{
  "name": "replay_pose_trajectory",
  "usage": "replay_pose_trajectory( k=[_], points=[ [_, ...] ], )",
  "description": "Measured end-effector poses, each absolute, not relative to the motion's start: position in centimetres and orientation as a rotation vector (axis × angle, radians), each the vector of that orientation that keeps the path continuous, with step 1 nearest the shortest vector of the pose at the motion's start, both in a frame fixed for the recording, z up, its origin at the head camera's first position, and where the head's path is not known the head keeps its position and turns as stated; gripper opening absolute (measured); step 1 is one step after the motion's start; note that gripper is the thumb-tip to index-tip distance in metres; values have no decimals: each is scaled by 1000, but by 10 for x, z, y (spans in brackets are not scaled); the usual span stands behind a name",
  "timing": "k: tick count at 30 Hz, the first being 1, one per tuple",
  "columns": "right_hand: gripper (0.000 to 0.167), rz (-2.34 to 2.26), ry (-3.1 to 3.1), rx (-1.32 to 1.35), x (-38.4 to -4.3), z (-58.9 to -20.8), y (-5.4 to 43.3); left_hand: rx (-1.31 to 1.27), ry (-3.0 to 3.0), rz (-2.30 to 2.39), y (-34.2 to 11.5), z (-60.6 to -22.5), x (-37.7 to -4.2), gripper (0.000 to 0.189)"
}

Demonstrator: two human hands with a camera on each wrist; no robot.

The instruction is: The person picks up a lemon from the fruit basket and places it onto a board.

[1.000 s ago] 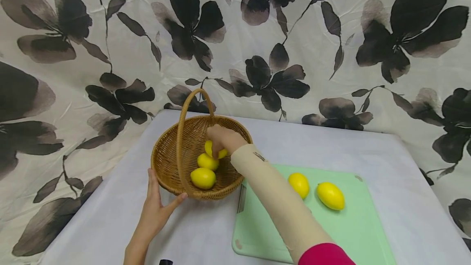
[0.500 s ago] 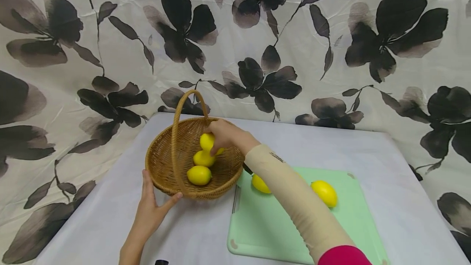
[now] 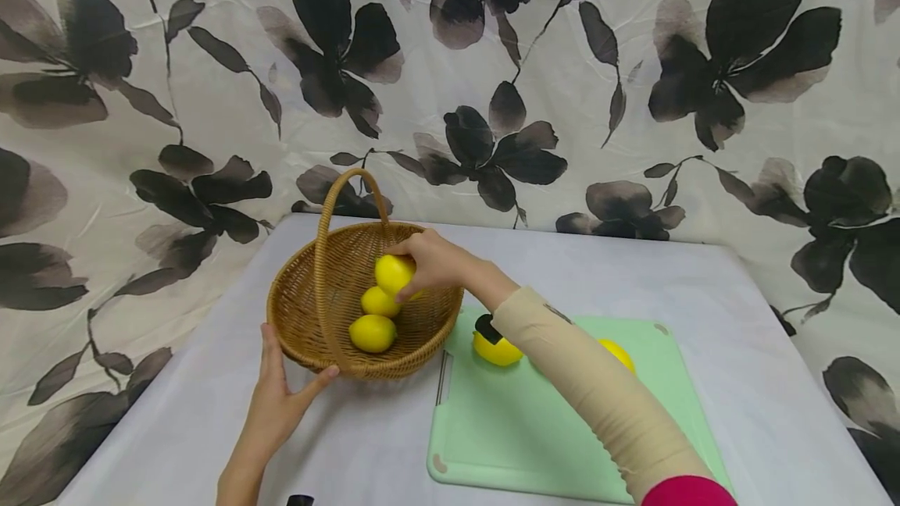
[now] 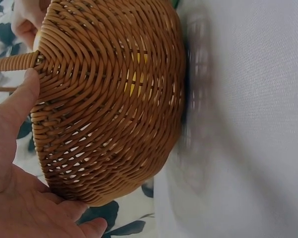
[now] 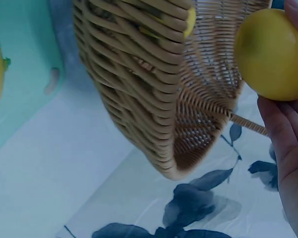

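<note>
My right hand (image 3: 439,260) grips a yellow lemon (image 3: 394,273) between thumb and fingers, over the inside of a brown wicker basket (image 3: 295,311). In the right wrist view this held lemon (image 5: 273,54) appears beyond the basket rim. Two more lemons lie in the basket, a middle one (image 3: 380,302) and a nearer one (image 3: 373,333); a bit of yellow also shows behind my right thumb. With thumb and fingers spread, my left hand (image 3: 277,404) touches the basket's near left side. Its thumb (image 4: 25,96) lies at the handle base in the left wrist view.
A pale green cutting board (image 3: 520,443) lies right of the basket, bearing a lemon (image 3: 497,351) and another lemon (image 3: 620,354) partly behind my right sleeve. White cloth (image 3: 366,451) covers the table. Behind it hangs a floral curtain (image 3: 415,100). The tall basket handle (image 3: 323,256) arches over the basket.
My right hand has raised the lemon and drawn it slightly toward me within the basket. The right forearm has shifted, uncovering a lemon on the board. My left hand stays on the basket.
</note>
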State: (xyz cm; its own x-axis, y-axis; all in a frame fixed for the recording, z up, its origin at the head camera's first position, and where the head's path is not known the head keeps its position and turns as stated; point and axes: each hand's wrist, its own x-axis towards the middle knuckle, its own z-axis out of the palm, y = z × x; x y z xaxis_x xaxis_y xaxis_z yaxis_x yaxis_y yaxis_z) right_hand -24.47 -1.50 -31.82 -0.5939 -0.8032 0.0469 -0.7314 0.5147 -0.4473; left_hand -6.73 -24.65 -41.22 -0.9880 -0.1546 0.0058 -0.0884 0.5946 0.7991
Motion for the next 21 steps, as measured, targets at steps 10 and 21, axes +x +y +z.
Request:
replay_pose_trajectory(
  k=[10,21],
  points=[
    [69,-715,2589,-1348,-239,-324,3,223,-2784,-1340,-249,-411,-67,117],
    [69,-893,2537,-1288,-225,-323,38,214,-2759,-1346,-247,-411,-68,117]
  ],
)
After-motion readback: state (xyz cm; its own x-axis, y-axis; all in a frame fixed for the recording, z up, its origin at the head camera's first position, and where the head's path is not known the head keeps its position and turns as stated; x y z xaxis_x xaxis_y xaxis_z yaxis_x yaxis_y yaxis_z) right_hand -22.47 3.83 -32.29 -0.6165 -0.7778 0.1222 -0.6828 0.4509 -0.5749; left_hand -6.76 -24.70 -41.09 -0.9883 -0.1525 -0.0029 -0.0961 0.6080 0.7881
